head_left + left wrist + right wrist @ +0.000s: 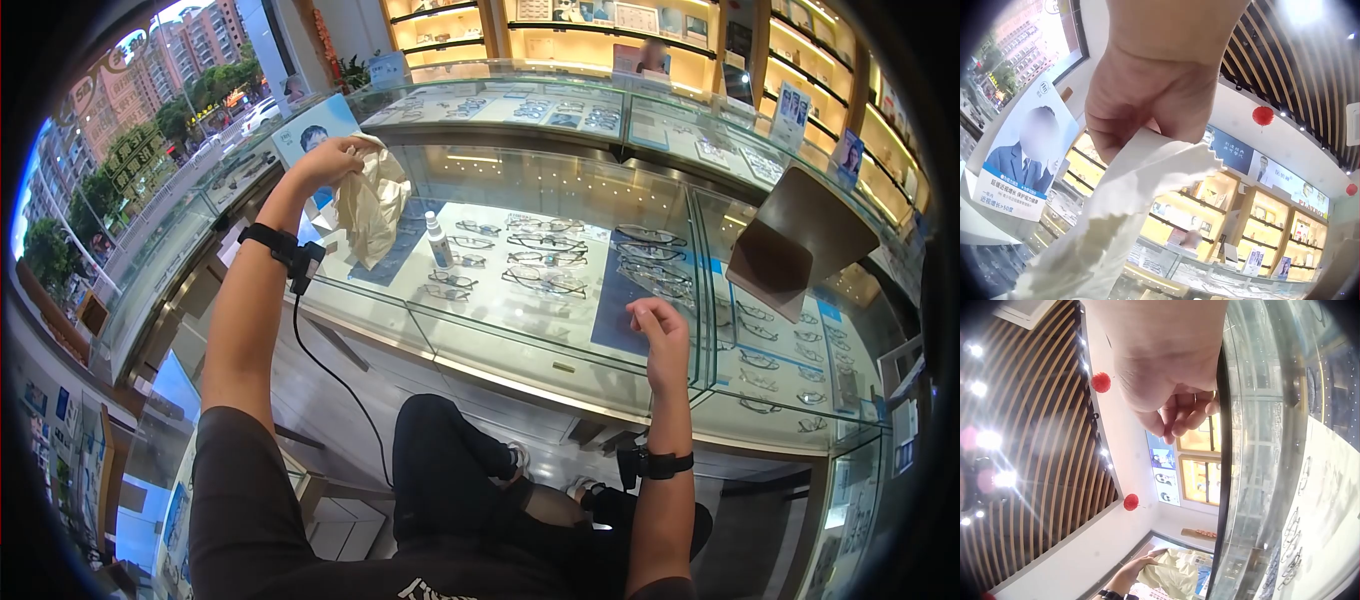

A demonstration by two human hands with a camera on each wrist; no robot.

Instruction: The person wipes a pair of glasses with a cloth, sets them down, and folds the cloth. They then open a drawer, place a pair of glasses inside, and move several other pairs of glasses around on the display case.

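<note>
The left hand (330,163) is closed at the fingertips and pinches a pale cloth (375,200) near its upper edge; the cloth is at the person's left, over the glass counter (540,345), and its folds hang downward, probably because it is held only by this small part, so the rest can fall loosely; whether its lowest corner touches the glass, I cannot tell. The right hand (662,340) is at the near side of the counter, with the fingers loosely bent and the thumb close to them; nothing is seen in this hand, and it seems relaxed rather than gripping. A small white bottle (438,242) stands upright between the two hands, nearer to the cloth; this place looks convenient, as either hand could reach it without much stretching. Many eyeglasses (545,243) lie in rows below the glass, I think so that each pair can be looked at from above while it remains protected; a brown panel (775,255) stands tilted at the right, well apart from the cloth; a poster (1022,156) stands beside the left hand, facing inside, perhaps so that people in the shop can read it.
</note>
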